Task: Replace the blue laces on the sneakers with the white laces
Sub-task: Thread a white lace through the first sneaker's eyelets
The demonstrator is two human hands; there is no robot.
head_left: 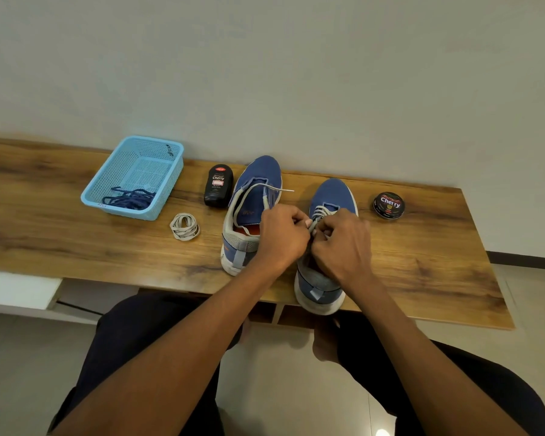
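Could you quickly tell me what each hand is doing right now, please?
Left hand: fingers curled, pinching the white lace at the top of the right sneaker.
Right hand: fingers curled, pinching the same lace.

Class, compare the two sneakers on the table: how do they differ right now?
The right sneaker has white lace crossed through its eyelets, and both hands, left hand and right hand, pinch the lace at its top. The left sneaker is nearly unlaced, with one loose white lace trailing over it, and nobody touches it. Both are blue with pale soles.

Basket far left on table, bottle beside two sneakers, tin right.
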